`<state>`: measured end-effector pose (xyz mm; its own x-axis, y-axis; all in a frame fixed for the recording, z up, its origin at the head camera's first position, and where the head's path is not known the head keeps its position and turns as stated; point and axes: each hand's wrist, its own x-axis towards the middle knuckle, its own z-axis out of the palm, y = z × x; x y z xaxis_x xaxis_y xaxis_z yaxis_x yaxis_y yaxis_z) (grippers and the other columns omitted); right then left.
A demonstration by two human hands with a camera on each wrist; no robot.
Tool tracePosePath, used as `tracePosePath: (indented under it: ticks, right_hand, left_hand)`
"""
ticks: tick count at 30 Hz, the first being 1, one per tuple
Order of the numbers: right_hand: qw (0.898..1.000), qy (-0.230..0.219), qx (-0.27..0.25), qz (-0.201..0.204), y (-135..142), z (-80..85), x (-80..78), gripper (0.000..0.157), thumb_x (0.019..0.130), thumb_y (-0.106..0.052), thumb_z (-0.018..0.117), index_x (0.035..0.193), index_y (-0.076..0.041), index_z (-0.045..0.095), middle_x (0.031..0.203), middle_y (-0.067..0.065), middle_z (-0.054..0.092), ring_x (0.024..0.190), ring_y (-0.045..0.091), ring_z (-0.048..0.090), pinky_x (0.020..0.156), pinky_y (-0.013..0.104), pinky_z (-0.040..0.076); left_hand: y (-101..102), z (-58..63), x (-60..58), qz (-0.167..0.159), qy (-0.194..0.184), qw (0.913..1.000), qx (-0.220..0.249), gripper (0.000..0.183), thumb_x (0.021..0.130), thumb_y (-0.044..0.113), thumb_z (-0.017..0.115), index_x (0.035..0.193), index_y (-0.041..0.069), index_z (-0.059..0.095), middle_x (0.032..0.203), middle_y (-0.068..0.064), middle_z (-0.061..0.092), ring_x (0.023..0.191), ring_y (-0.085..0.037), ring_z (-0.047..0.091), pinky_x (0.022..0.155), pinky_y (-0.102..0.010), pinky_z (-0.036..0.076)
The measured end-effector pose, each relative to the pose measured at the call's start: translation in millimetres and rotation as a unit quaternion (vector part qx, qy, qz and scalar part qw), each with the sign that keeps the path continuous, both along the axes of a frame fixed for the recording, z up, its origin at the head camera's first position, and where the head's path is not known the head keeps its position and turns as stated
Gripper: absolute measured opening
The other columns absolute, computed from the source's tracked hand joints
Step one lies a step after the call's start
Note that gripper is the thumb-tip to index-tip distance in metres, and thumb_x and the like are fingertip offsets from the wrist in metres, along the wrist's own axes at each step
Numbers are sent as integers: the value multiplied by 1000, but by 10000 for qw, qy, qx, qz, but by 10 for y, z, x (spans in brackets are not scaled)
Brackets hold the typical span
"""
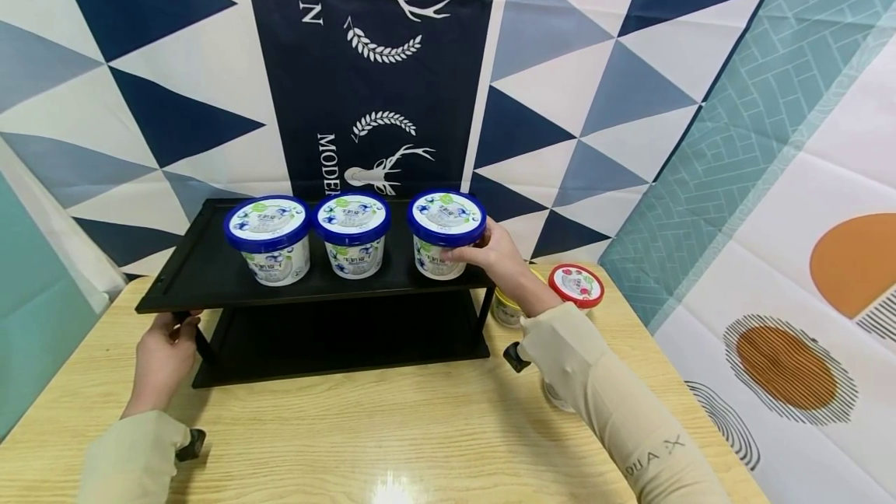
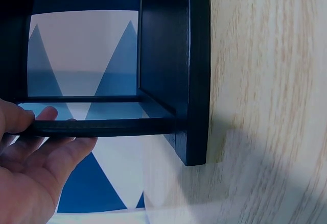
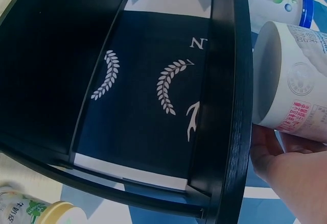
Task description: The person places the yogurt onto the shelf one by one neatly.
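Observation:
Three white tubs with blue lids stand in a row on the top board of a black two-tier shelf. My right hand grips the rightmost blue-lidded tub from its right side, thumb across the front. In the right wrist view that tub shows its pale base at the shelf's upper board. A wider gap parts it from the middle tub than parts the middle one from the left tub. At the shelf's left end, my left hand holds the front post with curled fingers and thumb.
Right of the shelf stand a yellow-lidded tub and a red-lidded tub. Another pale container is mostly hidden behind the right sleeve. Patterned wall cloth hangs close behind the shelf. The wooden table extends in front.

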<state>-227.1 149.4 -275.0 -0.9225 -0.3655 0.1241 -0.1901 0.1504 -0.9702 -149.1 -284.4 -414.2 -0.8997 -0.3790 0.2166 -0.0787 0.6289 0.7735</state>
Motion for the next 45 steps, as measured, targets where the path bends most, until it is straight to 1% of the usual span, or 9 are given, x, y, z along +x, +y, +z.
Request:
tracePosePath:
  ticks: [20,22,24,26,27,29,31,34,45]
  right_hand:
    - [10000,-44,15,-11,-19,-6,-48,72,81,-15,67,142,-10,30,143,12,42,131,31,40,113,49,32]
    - [10000,-51,10,-25,-22,-8,-50,72,80,-15,67,142,-10,30,142,12,42,131,31,41,113,49,32]
    - [10000,-73,-21,-22,-23,-10,-52,73,80,-14,68,142,-10,31,142,12,43,130,30,41,113,49,32]
    - [9999,-89,-46,-17,-25,-10,-54,73,80,-14,68,142,-10,31,142,11,43,130,30,41,113,49,33]
    - [9999,-98,-48,-21,-26,-10,-55,73,79,-14,68,142,-10,31,142,11,43,130,30,41,113,49,33]
    - [9999,-113,-38,-28,-30,-11,-60,73,79,-15,69,142,-11,32,142,11,44,130,29,42,113,48,33]
    - [9999,-104,-19,-31,-33,-12,-66,73,79,-15,69,141,-11,32,142,10,44,130,29,42,112,48,33]
    - [10000,-64,-11,-2,-40,-19,-84,72,79,-15,69,141,-11,33,141,10,44,130,29,42,112,48,34]
    - [9999,14,-106,125,-60,-54,-134,71,78,-12,68,140,-10,34,140,11,45,129,29,43,111,49,35]
  left_hand:
    - [14,14,-6,40,149,9999,-60,33,99,13,31,118,-7,50,124,-31,52,109,-40,50,92,-56,45]
    - [13,14,-5,34,150,9999,-74,33,99,13,32,118,-6,50,123,-30,52,105,-31,54,91,-55,45]
    - [8,13,-5,31,180,9998,-115,33,99,13,32,118,-5,51,123,-30,53,95,-8,54,90,-54,46]
    - [3,10,-3,21,207,9997,-151,33,99,14,32,119,-4,51,123,-29,53,87,10,43,89,-52,47]
    - [0,8,-4,30,211,9996,-179,32,99,14,33,119,-4,51,122,-28,54,86,15,37,89,-52,47]
    - [0,3,-2,15,227,9996,-155,32,99,14,33,119,-5,51,122,-29,53,87,9,44,89,-52,47]
    - [1,3,-1,22,211,9996,-170,33,99,14,32,119,-5,50,122,-29,53,94,-10,54,89,-53,46]
    - [1,5,-2,24,197,9997,-140,33,99,13,32,119,-6,50,123,-30,53,107,-39,51,90,-54,46]
    - [4,5,2,-29,150,9998,-85,35,100,15,30,121,-5,49,125,-30,51,109,-42,49,90,-54,46]
